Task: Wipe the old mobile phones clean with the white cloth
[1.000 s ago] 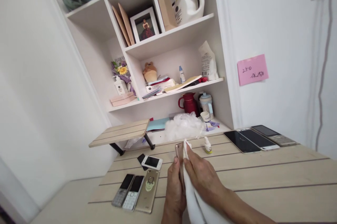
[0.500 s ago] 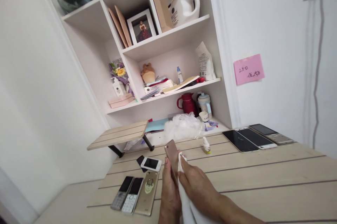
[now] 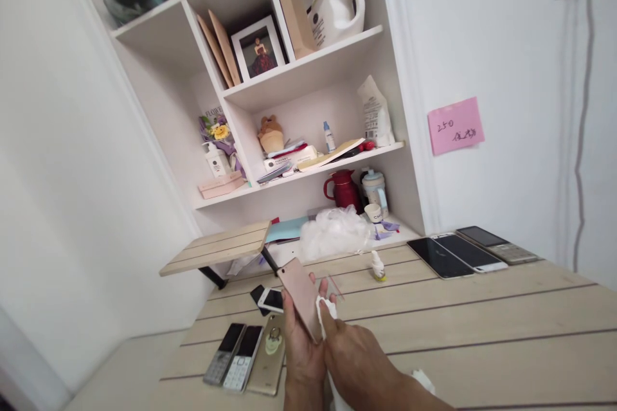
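Observation:
Near the bottom centre, my left hand [image 3: 303, 353] is closed around a rose-gold smartphone [image 3: 299, 295], its plain back facing up and its top tilted to the left. My right hand [image 3: 354, 356] pinches a white cloth [image 3: 326, 309] and presses it against the phone's right edge. Part of the cloth hangs below the hands, mostly hidden. To the left lie a gold phone with a ring holder [image 3: 267, 359], a white keypad phone [image 3: 242, 359] and a grey keypad phone [image 3: 224, 354]. Behind them a small white phone [image 3: 271, 299] rests partly on a dark flat piece [image 3: 259, 298].
A black-screened phone [image 3: 438, 258], a white-framed phone [image 3: 470, 253] and a keypad phone [image 3: 499, 245] lie at the table's back right. A small white figurine [image 3: 378, 266] stands behind my hands. At left is a low wooden stand [image 3: 216, 247]; clear plastic [image 3: 335, 231] lies before the shelves.
The held phone has turned, showing more of its back, and its top has moved left, over part of the small white phone. My right hand with the cloth has shifted slightly left and down.

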Demonstrator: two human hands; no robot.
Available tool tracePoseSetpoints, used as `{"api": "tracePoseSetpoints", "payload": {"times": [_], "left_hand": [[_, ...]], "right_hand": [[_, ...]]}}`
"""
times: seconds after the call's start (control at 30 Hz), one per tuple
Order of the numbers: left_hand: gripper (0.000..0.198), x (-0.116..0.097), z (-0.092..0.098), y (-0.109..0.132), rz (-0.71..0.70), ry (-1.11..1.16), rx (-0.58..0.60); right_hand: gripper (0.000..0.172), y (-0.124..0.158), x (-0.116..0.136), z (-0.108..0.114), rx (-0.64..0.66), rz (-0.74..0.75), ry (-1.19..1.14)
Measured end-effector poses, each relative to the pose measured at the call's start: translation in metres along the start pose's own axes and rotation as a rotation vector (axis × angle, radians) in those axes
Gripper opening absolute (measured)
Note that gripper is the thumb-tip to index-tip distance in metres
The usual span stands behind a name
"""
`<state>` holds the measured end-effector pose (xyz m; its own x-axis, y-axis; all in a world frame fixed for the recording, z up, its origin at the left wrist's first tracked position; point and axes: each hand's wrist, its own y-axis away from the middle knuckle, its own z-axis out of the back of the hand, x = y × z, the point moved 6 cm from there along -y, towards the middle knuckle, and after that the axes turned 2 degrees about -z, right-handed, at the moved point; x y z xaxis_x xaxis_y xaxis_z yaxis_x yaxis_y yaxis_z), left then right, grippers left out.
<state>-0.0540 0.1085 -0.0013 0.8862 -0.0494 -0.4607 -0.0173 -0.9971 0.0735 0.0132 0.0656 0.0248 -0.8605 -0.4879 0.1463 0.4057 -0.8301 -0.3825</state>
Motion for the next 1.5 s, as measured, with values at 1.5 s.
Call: {"api": "tracePoseSetpoints", "payload": {"times": [1.5], "left_hand": [[0.049,-0.028,0.028,-0.025,-0.146,0.154,0.16]], "right_hand": [[0.092,0.009,0.004,-0.012,-0.17,0.15,0.098]]}}
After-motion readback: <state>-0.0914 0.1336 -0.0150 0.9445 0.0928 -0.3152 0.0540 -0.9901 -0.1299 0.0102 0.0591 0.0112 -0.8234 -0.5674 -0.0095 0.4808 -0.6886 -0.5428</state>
